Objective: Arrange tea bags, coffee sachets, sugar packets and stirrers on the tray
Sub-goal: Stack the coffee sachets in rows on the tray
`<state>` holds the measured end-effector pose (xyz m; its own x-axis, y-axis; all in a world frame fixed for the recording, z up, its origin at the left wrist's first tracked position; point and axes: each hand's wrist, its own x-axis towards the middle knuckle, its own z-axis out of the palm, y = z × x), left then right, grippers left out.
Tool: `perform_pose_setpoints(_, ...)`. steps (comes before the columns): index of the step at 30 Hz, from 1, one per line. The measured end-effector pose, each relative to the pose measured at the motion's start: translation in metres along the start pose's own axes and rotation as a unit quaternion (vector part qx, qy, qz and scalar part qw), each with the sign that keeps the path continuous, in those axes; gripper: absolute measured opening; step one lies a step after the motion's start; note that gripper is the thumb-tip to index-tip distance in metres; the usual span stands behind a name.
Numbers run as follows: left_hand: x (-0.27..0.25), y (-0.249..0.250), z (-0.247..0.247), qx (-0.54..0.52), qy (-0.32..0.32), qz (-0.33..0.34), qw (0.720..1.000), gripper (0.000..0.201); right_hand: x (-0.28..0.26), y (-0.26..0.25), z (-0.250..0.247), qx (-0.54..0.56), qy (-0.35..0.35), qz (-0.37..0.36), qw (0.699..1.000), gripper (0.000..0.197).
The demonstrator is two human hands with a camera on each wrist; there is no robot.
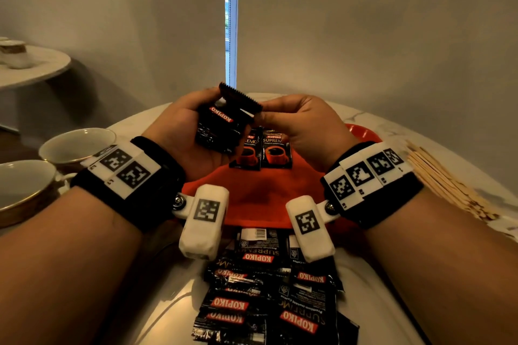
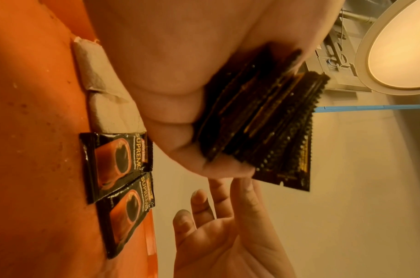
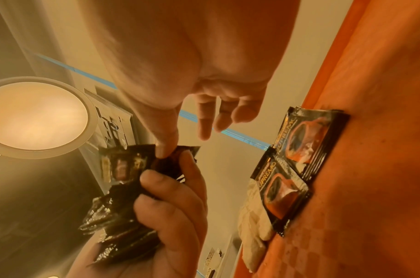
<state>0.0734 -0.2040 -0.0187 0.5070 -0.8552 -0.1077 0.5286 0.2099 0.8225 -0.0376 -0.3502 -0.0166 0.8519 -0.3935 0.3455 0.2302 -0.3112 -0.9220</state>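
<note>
Head view: left hand is curled around a stack of coffee sachets, held above the far end of the tray. Right hand pinches the corner of the top sachet with thumb and forefinger, other fingers loose; looks like it's peeling one off the stack. Hands nearly touching, joined by that sachet. Two sachets already lie flat side by side on the tray, face up, and the wrist views show tea bags in line just beside them. So: tea bags placed, coffee row begun. Left to do: a loose pile of sachets lies on the table near the body, off the tray, plus the handful in the left hand. Stirrers lie in a heap on the table right of the tray, not on it. Sugar packets: can't see any. Two cups sit to the left.
</note>
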Motion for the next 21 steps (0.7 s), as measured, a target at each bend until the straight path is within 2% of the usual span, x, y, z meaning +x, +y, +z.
perform_pose_setpoints(3, -0.001, 0.001, -0.001, 0.008, 0.013, -0.007, 1.000, 0.039, 0.005, 0.002, 0.001, 0.022, 0.056, 0.005, 0.998, 0.015)
perform_pose_setpoints(6, -0.002, 0.005, -0.002, 0.018, 0.054, -0.024, 0.998, 0.026, 0.011, 0.006, -0.001, 0.056, 0.112, 0.027, 0.992, 0.014)
perform_pose_setpoints(9, -0.006, 0.009, 0.000, 0.006, 0.097, -0.006, 0.995, 0.028, 0.016, 0.013, -0.004, 0.091, 0.135, 0.086, 0.983, 0.011)
perform_pose_setpoints(12, -0.010, 0.009, 0.003, 0.030, 0.095, 0.012, 0.995, 0.055, 0.016, 0.020, -0.006, 0.041, 0.113, 0.173, 0.978, 0.008)
perform_pose_setpoints(15, -0.014, 0.007, 0.010, 0.042, 0.084, 0.002, 0.996, 0.061, 0.012, 0.022, -0.008, -0.005, 0.081, 0.255, 0.963, 0.010)
perform_pose_setpoints(19, -0.019, 0.003, 0.019, 0.060, 0.073, -0.013, 0.995, 0.070, 0.011, 0.020, -0.009, -0.007, 0.052, 0.294, 0.954, 0.018)
perform_pose_setpoints(21, -0.022, 0.003, 0.022, 0.053, 0.081, -0.007, 0.995, 0.061, 0.010, 0.019, -0.007, 0.001, 0.035, 0.304, 0.952, 0.019)
